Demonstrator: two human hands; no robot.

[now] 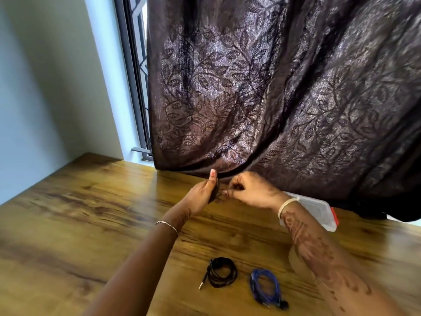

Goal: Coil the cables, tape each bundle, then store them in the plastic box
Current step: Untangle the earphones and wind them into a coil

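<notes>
Looks forward and down from the head (one wide-angle view, tilted) across the wooden table (68, 213) toward the dark curtain (273, 87); sits close above the left hand (200, 195) and right hand (252, 190), near centre

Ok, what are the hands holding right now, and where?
The left hand grips a small dark object, probably the tape roll, with the thumb on its side; the right hand pinches at its edge.

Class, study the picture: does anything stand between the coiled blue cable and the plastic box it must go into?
Only the person's own right forearm, which crosses above the table between the blue cable and the plastic box. No object lies on the bare wood between them. Whether the box's lid is on cannot be told.
</notes>
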